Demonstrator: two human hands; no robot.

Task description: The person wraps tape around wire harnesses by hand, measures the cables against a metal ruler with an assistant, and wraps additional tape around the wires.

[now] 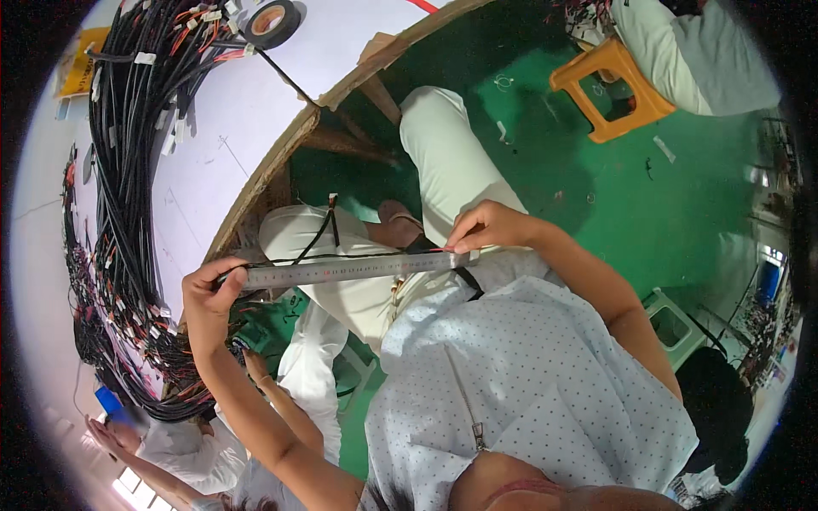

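A long steel ruler [349, 269] lies level across my lap, held at both ends. My left hand [213, 285] grips its left end together with a thin black wire [341, 256] that runs along the ruler's top edge. My right hand [486, 228] pinches the wire against the ruler's right end, fingers closed. The wire's slack loops upward over my knee [328, 223]. I sit in pale trousers [443, 162] and a dotted light shirt [528, 375].
A white worktable [247, 102] with a wooden edge stands at the left, carrying thick bundles of black wire harness [128, 170] and a roll of black tape [271, 22]. An orange stool [609, 89] stands on the green floor. Another person's arms [281, 392] reach in below.
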